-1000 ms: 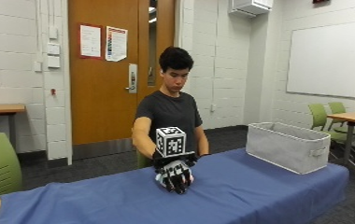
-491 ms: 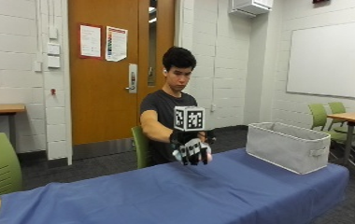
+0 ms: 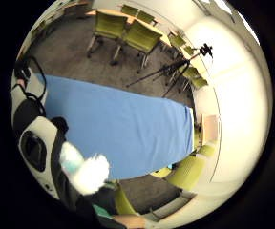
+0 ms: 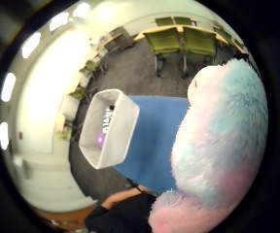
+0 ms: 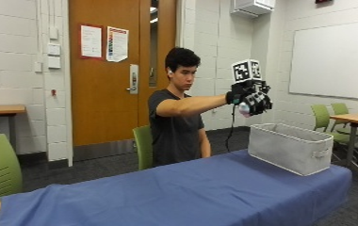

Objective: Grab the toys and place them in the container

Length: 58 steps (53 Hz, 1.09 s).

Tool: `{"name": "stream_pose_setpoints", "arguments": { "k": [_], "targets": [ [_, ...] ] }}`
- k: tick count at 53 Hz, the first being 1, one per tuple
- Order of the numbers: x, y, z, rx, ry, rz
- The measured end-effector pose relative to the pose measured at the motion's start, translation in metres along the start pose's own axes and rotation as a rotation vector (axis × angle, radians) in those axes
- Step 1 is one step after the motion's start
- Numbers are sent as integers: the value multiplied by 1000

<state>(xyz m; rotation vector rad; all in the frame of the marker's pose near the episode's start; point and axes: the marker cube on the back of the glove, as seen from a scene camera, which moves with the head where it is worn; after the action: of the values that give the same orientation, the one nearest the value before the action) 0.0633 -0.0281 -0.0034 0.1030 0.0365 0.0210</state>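
Plush toy [image 4: 218,145], fluffy pink, white and pale blue, sits clasped in the gloved right hand [image 5: 252,100]; the thumb-side palm view alone shows purple items inside the grey container [image 4: 108,128].

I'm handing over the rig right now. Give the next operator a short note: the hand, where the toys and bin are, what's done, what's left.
Right hand: raised at arm's length, gripping a pastel plush toy, short of the grey container.
Container: at the end of the blue-covered table; the thumb side palm view shows small items already inside.
Done: toy picked up and lifted.
Left: carry it over the container and drop it in. No other toys visible on the table.
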Motion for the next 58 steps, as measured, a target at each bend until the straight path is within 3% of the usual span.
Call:
{"name": "stream_pose_setpoints", "arguments": {
  "k": [4,8,13,17,20,23,31,42,51,58],
  "targets": [
    [-57,-12,-14,11,-17,-74],
    [-119,-18,-24,7,-88,-243],
    [-192,-34,-21,7,-42,-241],
    [-243,-32,-20,-15,-148,-337],
    [-267,-35,-11,-14,-74,-369],
    [-270,-41,0,-9,-1,-371],
    [-243,-62,20,-54,-177,-407],
    [-252,-64,40,-197,-93,-228],
    [-226,-56,37,-150,-81,-426],
    [-277,-20,15,-129,-96,-379]
  ]
}}
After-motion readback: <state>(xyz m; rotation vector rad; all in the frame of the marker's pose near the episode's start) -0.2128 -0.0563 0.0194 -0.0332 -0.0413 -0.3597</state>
